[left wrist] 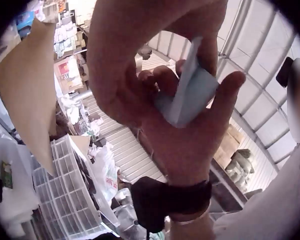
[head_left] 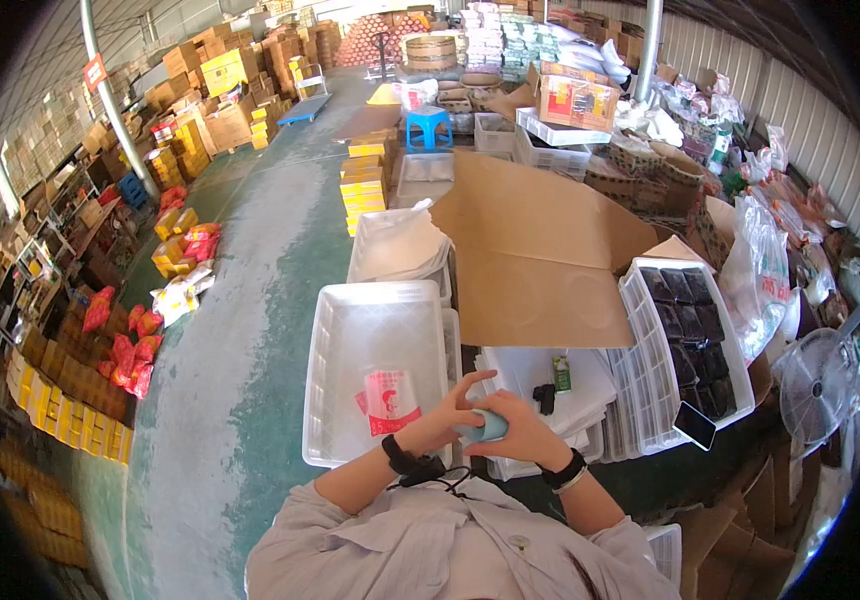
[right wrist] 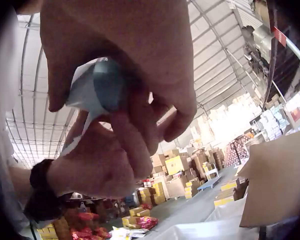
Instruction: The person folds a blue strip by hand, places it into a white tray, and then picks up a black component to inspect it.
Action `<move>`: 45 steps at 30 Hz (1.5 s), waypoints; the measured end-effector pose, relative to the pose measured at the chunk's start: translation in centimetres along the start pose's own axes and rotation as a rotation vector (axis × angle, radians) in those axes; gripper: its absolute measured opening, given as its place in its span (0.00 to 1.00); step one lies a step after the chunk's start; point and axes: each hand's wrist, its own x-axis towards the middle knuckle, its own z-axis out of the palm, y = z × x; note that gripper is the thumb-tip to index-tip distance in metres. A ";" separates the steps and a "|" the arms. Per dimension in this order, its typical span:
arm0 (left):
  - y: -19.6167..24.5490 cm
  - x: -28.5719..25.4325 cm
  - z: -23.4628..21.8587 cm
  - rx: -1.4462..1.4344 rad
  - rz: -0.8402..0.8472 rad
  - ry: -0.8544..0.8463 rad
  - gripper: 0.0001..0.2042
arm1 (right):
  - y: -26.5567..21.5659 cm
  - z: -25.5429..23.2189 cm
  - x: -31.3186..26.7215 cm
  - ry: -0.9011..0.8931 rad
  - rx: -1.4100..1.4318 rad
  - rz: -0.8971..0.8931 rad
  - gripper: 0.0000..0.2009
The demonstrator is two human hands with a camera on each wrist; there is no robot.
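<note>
Both hands meet in front of the chest around a small pale blue roll-like piece (head_left: 485, 427), whose exact kind I cannot tell. My left hand (head_left: 440, 420) holds it from the left, with one finger stretched out above it. On the other side, my right hand (head_left: 527, 432) grips the same piece with fingers and thumb bent round it. A thin, flat edge of the blue piece (left wrist: 192, 95) stands up between the hands in the left wrist view. Below the hands, red-and-white printed plastic bags (head_left: 391, 402) lie in a white crate (head_left: 322, 380).
White stacked lids (head_left: 590, 385) carry a green packet (head_left: 561, 374) and a black item (head_left: 544, 399). A cardboard sheet (head_left: 540, 260) rises behind them. To the right stand a crate (head_left: 640, 330) of black packs (head_left: 690, 330), a phone (head_left: 695, 425) and a fan (head_left: 818, 385).
</note>
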 end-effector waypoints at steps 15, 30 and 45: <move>-1.6 1.2 0.8 0.402 0.282 0.228 0.29 | 0.9 0.9 -0.4 0.230 -0.493 -0.073 0.20; -1.8 1.8 1.0 -0.208 0.226 0.578 0.12 | 2.5 3.2 -1.2 0.374 -0.579 -0.208 0.16; 1.5 -0.7 -2.3 0.127 -0.091 0.013 0.24 | 5.0 -2.6 -0.8 0.989 0.122 0.092 0.05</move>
